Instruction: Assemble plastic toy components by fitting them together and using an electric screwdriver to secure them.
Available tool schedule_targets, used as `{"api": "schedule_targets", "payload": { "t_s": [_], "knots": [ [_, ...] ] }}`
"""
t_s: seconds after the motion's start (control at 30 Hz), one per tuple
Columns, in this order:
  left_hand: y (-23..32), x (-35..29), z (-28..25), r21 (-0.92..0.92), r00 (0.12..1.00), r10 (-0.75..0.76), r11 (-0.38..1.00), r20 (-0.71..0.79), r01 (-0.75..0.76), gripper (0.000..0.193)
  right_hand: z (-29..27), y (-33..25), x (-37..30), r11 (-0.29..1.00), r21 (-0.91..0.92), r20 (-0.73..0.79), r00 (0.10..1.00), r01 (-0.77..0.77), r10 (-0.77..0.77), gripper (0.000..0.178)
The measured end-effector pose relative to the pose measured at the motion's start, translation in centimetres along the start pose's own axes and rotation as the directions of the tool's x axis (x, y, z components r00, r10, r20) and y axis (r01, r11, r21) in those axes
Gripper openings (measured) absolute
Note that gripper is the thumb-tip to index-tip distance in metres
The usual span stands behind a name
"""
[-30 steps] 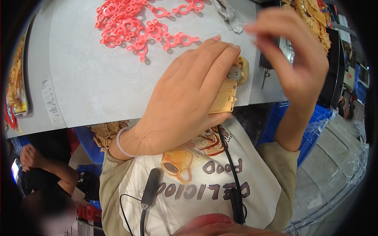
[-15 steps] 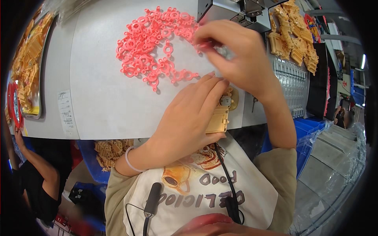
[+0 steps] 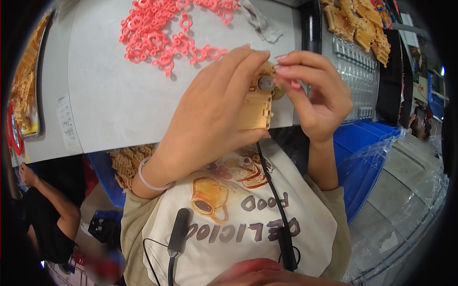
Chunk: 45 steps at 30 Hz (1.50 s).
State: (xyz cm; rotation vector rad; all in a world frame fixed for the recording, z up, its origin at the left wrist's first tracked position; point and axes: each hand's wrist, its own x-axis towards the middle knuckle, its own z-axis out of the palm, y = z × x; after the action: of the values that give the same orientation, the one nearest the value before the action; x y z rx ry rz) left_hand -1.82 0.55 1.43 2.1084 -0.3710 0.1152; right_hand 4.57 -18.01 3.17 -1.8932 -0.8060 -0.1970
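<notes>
My left hand (image 3: pixel 205 97) is closed round a pale yellow plastic housing (image 3: pixel 256 112) at the table's front edge, its fingers over the left side. A round grey part (image 3: pixel 265 83) sits in the far end of the housing. Just right of that end, my right hand (image 3: pixel 320 95) pinches a small pink plastic ring piece (image 3: pixel 295 85), partly hidden by the fingers. Beyond my left hand lies a loose pile of pink ring pieces (image 3: pixel 148 31), each with small lugs.
A crumpled grey cloth (image 3: pixel 261 24) lies behind my hands. On the right are a clear plastic tray (image 3: pixel 355 66), yellow housings (image 3: pixel 355 21) and a blue bin (image 3: pixel 360 157). Yellow parts (image 3: pixel 125 164) fill a bin below the table's left edge. Another person's arm (image 3: pixel 55 202) shows at far left.
My right hand has come back from the pink pile to the housing with a pink piece in its fingers. My left hand still holds the housing. The whole view has shifted.
</notes>
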Motion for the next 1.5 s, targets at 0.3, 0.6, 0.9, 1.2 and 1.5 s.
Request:
{"api": "schedule_targets", "payload": {
  "t_s": [0.3, 0.6, 0.9, 1.2, 1.5],
  "knots": [
    [0.0, -0.5, -0.2, 0.000, 0.994, 0.073, 0.997, -0.076, -0.073, 0.092, 0.4, 0.2, -0.2, 0.937, -0.208, 0.192, 0.951, 0.282, -0.244, 0.033],
    [0.0, -1.4, 0.3, -0.022, 0.988, 0.062, 0.998, -0.138, -0.066, 0.082, 0.4, -2.0, -1.6, 0.883, -0.371, 0.336, 0.928, 0.287, -0.161, 0.037],
    [0.1, -1.3, -0.1, -0.024, 0.989, 0.076, 0.997, -0.127, -0.080, 0.083, 0.4, -2.1, 0.3, 0.903, -0.346, 0.305, 0.941, 0.254, -0.148, 0.027],
    [-0.4, -0.8, 0.4, -0.106, 0.996, 0.066, 0.992, -0.059, -0.072, 0.087, -0.2, -1.4, 0.2, 0.965, -0.245, 0.261, 0.965, 0.090, -0.024, 0.027],
    [-0.3, -0.5, 0.5, 0.020, 0.996, 0.064, 0.998, -0.070, -0.063, 0.094, -0.9, 0.7, 0.5, 0.977, -0.201, 0.263, 0.965, 0.068, -0.013, 0.021]
  ]
}}
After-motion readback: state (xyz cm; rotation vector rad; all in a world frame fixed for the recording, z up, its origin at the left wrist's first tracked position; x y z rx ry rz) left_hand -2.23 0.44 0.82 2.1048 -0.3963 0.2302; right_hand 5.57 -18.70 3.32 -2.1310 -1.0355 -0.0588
